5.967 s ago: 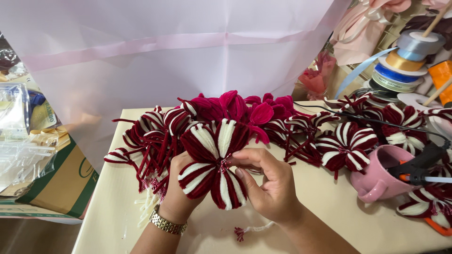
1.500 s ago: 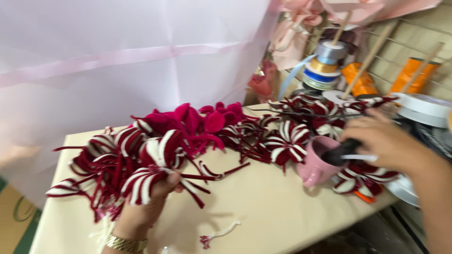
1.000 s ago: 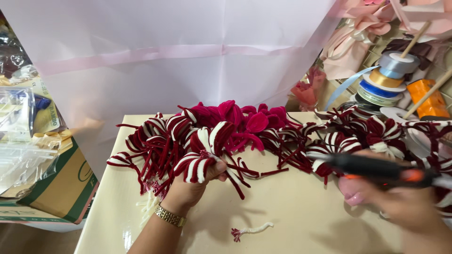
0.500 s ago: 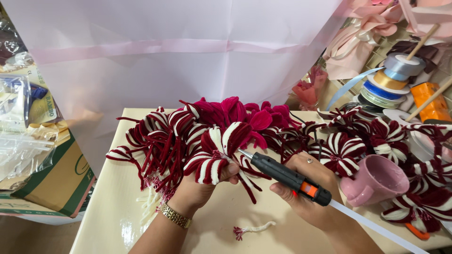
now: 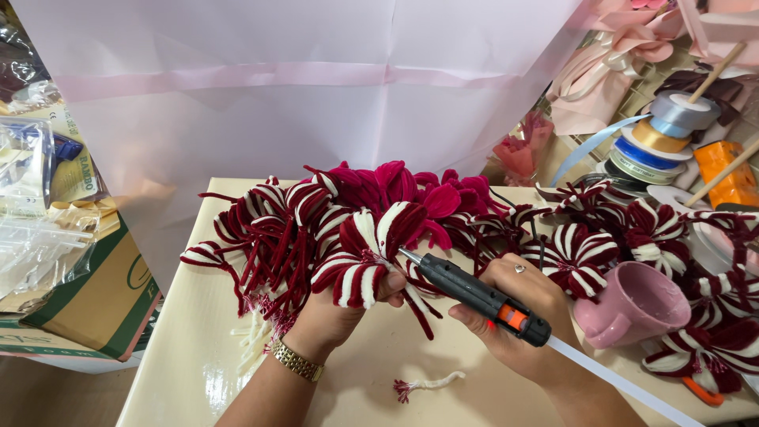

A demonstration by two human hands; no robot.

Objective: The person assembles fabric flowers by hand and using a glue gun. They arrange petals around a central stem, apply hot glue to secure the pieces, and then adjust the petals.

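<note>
The striped flower of dark red and white chenille stems [image 5: 365,255] sits pinched in the left hand [image 5: 336,320], above the middle of the cream bench [image 5: 182,348] and slightly toward its left edge. The fingers [image 5: 393,278] of that hand are clenched on the gathered base of the petals, and a gold metal watch [image 5: 296,361] circles the wrist. Behind the flower, along the far edge of the bench, lies a heap of matching striped flowers and plain magenta ones [image 5: 395,186].

To the right, the black glue gun with an orange trigger [image 5: 474,296] is grasped in the right hand [image 5: 526,320], whose fingers wrap its body. Its long axis slants up and to the left, so the metal tip touches the flower's base just beside the left thumb; a white glue stick [image 5: 624,383] trails out behind toward the near right corner. The right hand is therefore the one working at the joint, the left only steadying it.

Further right stand a pink ceramic mug [image 5: 632,304] and, past the far right corner, stacked ribbon spools [image 5: 660,138]. A loose tasselled scrap [image 5: 423,385] lies near the front edge.
</note>
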